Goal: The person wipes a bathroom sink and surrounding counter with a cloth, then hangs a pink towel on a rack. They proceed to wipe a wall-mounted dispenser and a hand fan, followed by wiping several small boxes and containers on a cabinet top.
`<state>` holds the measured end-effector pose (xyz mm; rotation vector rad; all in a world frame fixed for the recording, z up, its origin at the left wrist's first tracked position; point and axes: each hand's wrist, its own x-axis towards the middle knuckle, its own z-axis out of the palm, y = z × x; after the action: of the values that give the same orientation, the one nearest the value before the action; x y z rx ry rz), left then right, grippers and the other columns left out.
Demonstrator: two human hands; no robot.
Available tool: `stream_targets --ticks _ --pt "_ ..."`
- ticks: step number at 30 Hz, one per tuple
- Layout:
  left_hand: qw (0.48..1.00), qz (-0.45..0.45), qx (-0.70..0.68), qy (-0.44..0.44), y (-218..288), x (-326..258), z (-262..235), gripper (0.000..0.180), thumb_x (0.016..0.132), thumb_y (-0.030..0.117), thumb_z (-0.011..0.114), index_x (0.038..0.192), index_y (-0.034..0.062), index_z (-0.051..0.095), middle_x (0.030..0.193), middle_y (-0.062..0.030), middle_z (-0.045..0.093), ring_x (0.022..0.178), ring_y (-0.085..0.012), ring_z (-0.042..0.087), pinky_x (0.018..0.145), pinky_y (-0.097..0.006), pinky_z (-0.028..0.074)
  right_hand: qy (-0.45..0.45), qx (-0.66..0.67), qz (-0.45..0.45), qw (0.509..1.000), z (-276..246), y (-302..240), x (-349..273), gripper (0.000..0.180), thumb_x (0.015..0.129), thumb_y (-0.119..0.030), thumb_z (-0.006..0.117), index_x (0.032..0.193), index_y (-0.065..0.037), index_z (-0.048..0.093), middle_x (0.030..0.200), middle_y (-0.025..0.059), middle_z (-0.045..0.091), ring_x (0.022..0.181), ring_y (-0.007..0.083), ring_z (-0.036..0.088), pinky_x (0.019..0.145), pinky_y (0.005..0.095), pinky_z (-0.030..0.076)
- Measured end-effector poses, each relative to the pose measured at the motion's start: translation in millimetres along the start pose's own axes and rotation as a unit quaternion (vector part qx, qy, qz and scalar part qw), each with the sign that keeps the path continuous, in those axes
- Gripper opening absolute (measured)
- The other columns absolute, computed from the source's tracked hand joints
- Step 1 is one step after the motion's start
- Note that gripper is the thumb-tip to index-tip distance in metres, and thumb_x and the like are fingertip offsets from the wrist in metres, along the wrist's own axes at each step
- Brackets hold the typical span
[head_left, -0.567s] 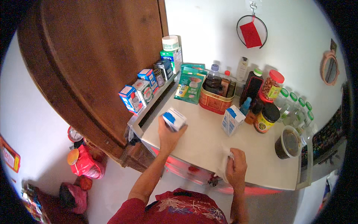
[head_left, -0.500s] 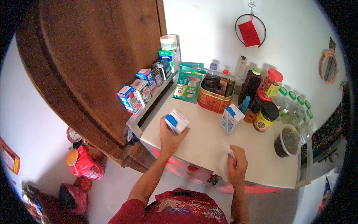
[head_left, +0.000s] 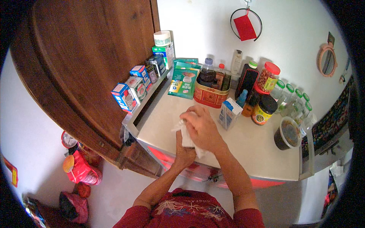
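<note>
Above the front part of the cabinet top, my left hand (head_left: 183,155) grips a small white box (head_left: 186,140) from below. My right hand (head_left: 204,128) lies over the upper side of that box, its fingers closed on a crumpled white tissue (head_left: 178,125) pressed against it. Most of the box's printed face is hidden under the right hand and the tissue. Just right of my hands, a white and blue carton (head_left: 229,114) stands upright on the cabinet top (head_left: 243,152).
Small boxes (head_left: 124,98) and a tin line the left rail. Behind are green packets (head_left: 184,81) and a red tin (head_left: 210,97) holding bottles. To the right stand a black-lidded jar (head_left: 264,110), a nut jar (head_left: 268,78), green-lidded glass jars (head_left: 289,93) and a dark tub (head_left: 287,133).
The left hand has brought the box toward the middle. My right hand has moved left and up with the tissue, onto the box. The view has shifted slightly.
</note>
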<state>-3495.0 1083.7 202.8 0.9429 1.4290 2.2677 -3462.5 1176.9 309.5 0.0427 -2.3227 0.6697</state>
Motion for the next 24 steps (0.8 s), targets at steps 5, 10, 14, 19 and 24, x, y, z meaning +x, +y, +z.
stream_targets --ticks 5,10,14,19,24 --pt "0.983 0.05 0.176 0.016 13.8 4.3 -3.7 0.068 0.069 0.001 0.068 0.127 0.0024 0.031 0.112 -0.0118 0.044 0.107 -0.0226 0.046 0.091 -0.034 0.04 0.06 -0.079 -0.019 0.995 2.4 -14.1 -8.2 0.029 0.07 0.002 0.059 0.098 -0.005 0.06 0.102 0.0124 0.053 0.09 0.0317 0.052 0.077 0.0404 0.043" --pt "0.997 0.001 0.07 0.037 -1.9 12.9 -9.0 0.067 0.065 0.003 0.073 0.122 0.0022 0.038 0.112 -0.0151 0.044 0.102 -0.027 0.047 0.091 -0.035 0.038 0.14 -0.197 -0.12 0.963 -2.7 -18.5 -67.4 0.039 0.066 0.006 0.057 0.104 -0.001 0.059 0.104 0.0142 0.053 0.093 0.0299 0.052 0.081 0.0389 0.043" --pt "0.989 0.077 0.119 0.045 16.7 17.1 4.1 0.074 0.063 -0.003 0.074 0.123 0.0046 0.03 0.111 -0.0123 0.043 0.104 -0.0224 0.047 0.091 -0.034 0.038 0.121 -0.04 0.017 0.992 -18.2 -10.3 -97.2 0.031 0.073 0.002 0.054 0.104 0.0 0.058 0.103 0.0181 0.055 0.096 0.0335 0.055 0.088 0.0405 0.042" --pt "1.0 -0.009 -0.019 -0.017 29.7 11.0 2.0 0.08 0.064 0.001 0.075 0.128 0.0052 0.027 0.116 -0.0102 0.043 0.111 -0.0202 0.045 0.096 -0.034 0.038 0.184 0.147 0.129 0.963 -25.1 -11.6 -81.3 0.035 0.078 0.002 0.047 0.112 0.0 0.053 0.112 0.0196 0.051 0.107 0.0327 0.049 0.097 0.0385 0.035" --pt "0.997 -0.042 -0.061 0.016 30.1 -6.0 4.0 0.076 0.078 0.017 0.063 0.138 0.0079 0.018 0.124 -0.0099 0.043 0.112 -0.0196 0.046 0.095 -0.033 0.039 0.169 0.241 0.119 0.948 -2.8 -32.0 -45.2 0.033 0.089 -0.008 0.04 0.121 -0.002 0.048 0.118 0.0133 0.048 0.113 0.0241 0.045 0.099 0.0314 0.031"
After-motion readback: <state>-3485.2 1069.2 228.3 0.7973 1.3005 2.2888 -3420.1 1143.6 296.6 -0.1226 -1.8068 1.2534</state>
